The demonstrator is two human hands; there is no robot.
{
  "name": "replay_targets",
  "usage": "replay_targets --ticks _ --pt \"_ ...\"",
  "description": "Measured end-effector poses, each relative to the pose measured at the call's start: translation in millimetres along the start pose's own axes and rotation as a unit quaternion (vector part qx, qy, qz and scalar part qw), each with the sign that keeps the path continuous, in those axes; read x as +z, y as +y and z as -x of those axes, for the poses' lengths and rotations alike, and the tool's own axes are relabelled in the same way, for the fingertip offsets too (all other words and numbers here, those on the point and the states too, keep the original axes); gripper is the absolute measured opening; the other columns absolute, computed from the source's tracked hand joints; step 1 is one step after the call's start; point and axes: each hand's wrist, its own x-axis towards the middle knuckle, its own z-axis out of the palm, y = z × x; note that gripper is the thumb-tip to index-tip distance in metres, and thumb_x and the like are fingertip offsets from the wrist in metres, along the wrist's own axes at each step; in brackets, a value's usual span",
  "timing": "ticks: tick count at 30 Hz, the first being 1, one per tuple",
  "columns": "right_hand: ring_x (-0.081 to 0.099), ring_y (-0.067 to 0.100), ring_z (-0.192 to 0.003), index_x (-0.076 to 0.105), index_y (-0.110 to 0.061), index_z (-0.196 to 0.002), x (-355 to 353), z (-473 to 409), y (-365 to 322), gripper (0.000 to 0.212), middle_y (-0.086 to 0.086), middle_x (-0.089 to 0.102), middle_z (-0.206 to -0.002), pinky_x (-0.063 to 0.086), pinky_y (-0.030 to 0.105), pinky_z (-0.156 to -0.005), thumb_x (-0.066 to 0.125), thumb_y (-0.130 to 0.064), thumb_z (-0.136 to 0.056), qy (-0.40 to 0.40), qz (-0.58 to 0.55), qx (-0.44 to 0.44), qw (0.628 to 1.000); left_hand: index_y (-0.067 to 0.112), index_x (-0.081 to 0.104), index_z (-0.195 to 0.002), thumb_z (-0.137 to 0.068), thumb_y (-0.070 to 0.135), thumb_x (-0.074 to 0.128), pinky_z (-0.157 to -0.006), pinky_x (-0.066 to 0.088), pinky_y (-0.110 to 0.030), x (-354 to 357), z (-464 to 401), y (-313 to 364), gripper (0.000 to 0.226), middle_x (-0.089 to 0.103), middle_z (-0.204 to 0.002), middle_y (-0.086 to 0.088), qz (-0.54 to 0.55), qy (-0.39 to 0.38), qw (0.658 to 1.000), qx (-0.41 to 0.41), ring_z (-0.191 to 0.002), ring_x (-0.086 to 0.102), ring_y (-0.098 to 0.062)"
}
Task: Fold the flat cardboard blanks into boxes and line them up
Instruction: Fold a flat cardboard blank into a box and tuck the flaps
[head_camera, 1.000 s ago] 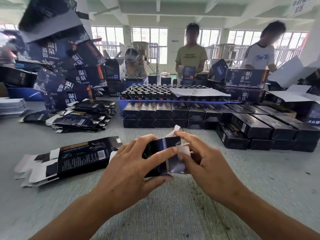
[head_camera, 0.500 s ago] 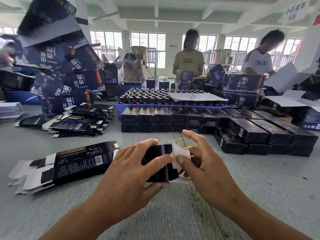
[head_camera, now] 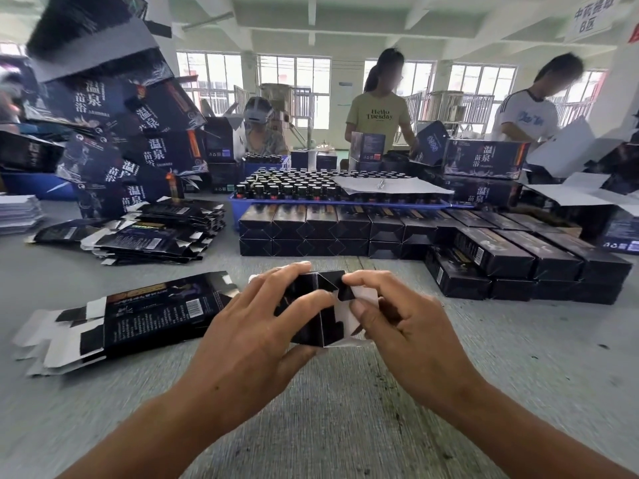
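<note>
A small black box point(head_camera: 320, 318), partly folded, sits between my hands above the grey table. My left hand point(head_camera: 249, 335) grips its left side, fingers curled over the top and thumb across the front. My right hand point(head_camera: 403, 328) pinches the white end flap point(head_camera: 359, 307) at the box's right end. A flat black blank point(head_camera: 138, 314) with white tabs lies to the left on the table. Finished black boxes point(head_camera: 345, 229) stand in stacked rows at the back, and more point(head_camera: 518, 267) run to the right.
A heap of flat blanks point(head_camera: 159, 235) lies at the left. A blue tray point(head_camera: 238, 210) of dark bottles stands behind the rows. Large printed cartons point(head_camera: 114, 133) pile up at far left. Three people work across the table.
The box has turned and closed up more squarely. My right fingers moved from the raised flap down onto the end flap, pressing it toward the box. The camera has tilted down a little.
</note>
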Motion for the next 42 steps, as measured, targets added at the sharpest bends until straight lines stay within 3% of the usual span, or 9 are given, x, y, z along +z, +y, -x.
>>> replay_targets --ticks 5,12,17,19,23,27,32,36,42 --pt "0.058 0.002 -0.065 0.064 -0.036 -0.122 -1.5 -0.6 -1.6 0.03 -0.034 0.06 -0.079 0.045 0.01 -0.063 0.062 -0.017 -0.099 -0.002 0.002 0.008 1.0 0.031 0.045 -0.138 -0.073 0.041 0.07 -0.076 0.059 -0.042 -0.5 -0.1 0.6 0.07 0.051 -0.143 -0.008 0.007 0.001 1.0 0.0 -0.119 0.059 -0.031" --pt "0.059 -0.012 -0.073 0.07 -0.022 -0.12 -3.3 -0.4 -2.7 0.025 -0.044 0.057 -0.079 0.041 0.002 -0.065 0.063 -0.012 -0.098 -0.015 -0.007 0.007 1.0 0.036 0.043 -0.142 -0.077 0.041 0.067 -0.073 0.059 -0.04 0.6 0.5 -1.3 0.07 0.049 -0.144 -0.008 -0.004 -0.009 1.0 -0.005 -0.121 0.056 -0.03" --pt "0.057 -0.011 -0.108 0.049 -0.043 -0.141 -6.0 0.7 -7.3 0.068 -0.042 0.049 -0.125 0.044 0.003 -0.084 0.065 -0.064 -0.078 -0.104 -0.021 0.036 0.994 0.037 0.048 -0.138 -0.079 0.04 0.067 -0.071 0.059 -0.039 2.4 1.7 -7.0 0.062 0.047 -0.144 -0.009 -0.002 -0.008 1.0 -0.023 -0.121 0.055 -0.031" --pt "0.054 -0.01 -0.114 0.04 -0.046 -0.146 -4.7 1.1 -6.6 0.075 -0.039 0.047 -0.13 0.047 0.007 -0.089 0.07 -0.057 -0.078 -0.139 -0.011 0.036 0.99 0.037 0.048 -0.138 -0.078 0.039 0.067 -0.071 0.059 -0.039 2.4 2.1 -9.4 0.063 0.047 -0.145 -0.009 0.0 -0.01 1.0 -0.028 -0.122 0.055 -0.03" --pt "0.058 -0.01 -0.105 0.055 -0.04 -0.136 -0.1 1.0 -5.4 0.049 -0.031 0.059 -0.118 0.046 0.008 -0.085 0.07 -0.029 -0.091 -0.07 -0.007 0.042 0.997 0.038 0.048 -0.137 -0.08 0.043 0.064 -0.069 0.058 -0.038 0.9 1.0 -7.2 0.059 0.048 -0.144 -0.008 -0.006 -0.014 1.0 -0.022 -0.121 0.055 -0.029" --pt "0.065 -0.001 -0.097 0.065 -0.037 -0.123 1.8 2.6 -3.0 0.037 -0.023 0.067 -0.106 0.051 0.012 -0.08 0.074 -0.026 -0.089 -0.021 -0.022 0.043 0.999 0.034 0.054 -0.134 -0.081 0.04 0.065 -0.07 0.059 -0.041 -1.1 -0.3 -1.9 0.055 0.052 -0.141 -0.013 -0.015 -0.013 1.0 -0.005 -0.119 0.058 -0.033" --pt "0.068 0.001 -0.09 0.054 -0.049 -0.12 4.6 3.6 -3.4 0.044 -0.021 0.071 -0.101 0.053 0.013 -0.075 0.077 -0.03 -0.087 0.0 -0.044 0.062 0.997 0.033 0.06 -0.13 -0.08 0.041 0.065 -0.069 0.06 -0.042 -3.2 -0.9 0.0 0.05 0.055 -0.138 -0.015 -0.029 -0.01 1.0 0.004 -0.119 0.06 -0.035" --pt "0.07 0.003 -0.086 0.052 -0.041 -0.113 4.0 2.0 -4.2 0.042 -0.021 0.072 -0.104 0.053 0.013 -0.069 0.079 -0.025 -0.084 0.009 -0.078 0.072 0.994 0.033 0.059 -0.13 -0.082 0.041 0.064 -0.072 0.059 -0.041 -2.0 -0.7 -0.2 0.049 0.055 -0.138 -0.015 -0.034 0.005 0.999 0.006 -0.118 0.06 -0.035" --pt "0.066 0.002 -0.099 0.063 -0.041 -0.121 -0.2 2.3 -9.8 0.043 -0.025 0.067 -0.113 0.052 0.012 -0.077 0.07 -0.01 -0.091 -0.034 -0.067 0.033 0.997 0.032 0.045 -0.137 -0.083 0.046 0.066 -0.077 0.059 -0.04 2.3 1.0 -1.8 0.059 0.052 -0.141 -0.01 0.009 0.029 0.999 -0.012 -0.121 0.057 -0.03"
